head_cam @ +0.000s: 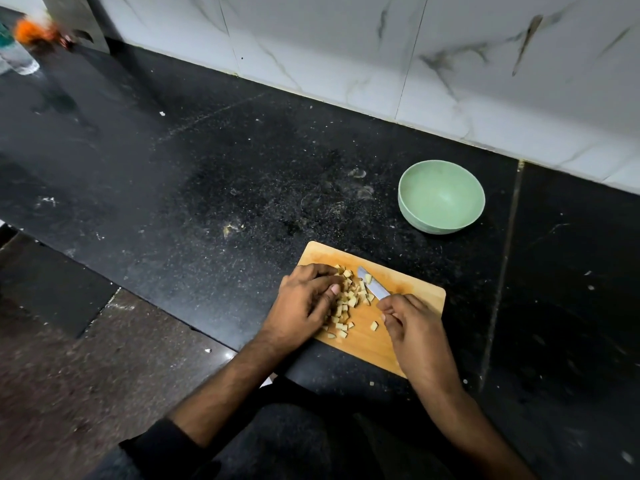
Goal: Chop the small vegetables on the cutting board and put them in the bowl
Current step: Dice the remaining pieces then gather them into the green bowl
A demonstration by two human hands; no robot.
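Observation:
A wooden cutting board (412, 299) lies at the near edge of the black counter. On it sits a pile of small pale diced vegetable pieces (348, 301). My left hand (304, 303) rests curled against the left side of the pile, fingers bent over some pieces. My right hand (412, 327) grips a knife (372, 284) whose blade points up-left, lying against the right side of the pile with one piece stuck on it. A pale green bowl (441, 197) stands empty beyond the board, up and to the right.
The black stone counter (225, 168) runs to a white marble-patterned wall (346, 46). A clear glass (20, 60) and a blurred orange object (31, 31) stand at the far left. Crumbs dot the counter. The floor (69, 375) lies lower left.

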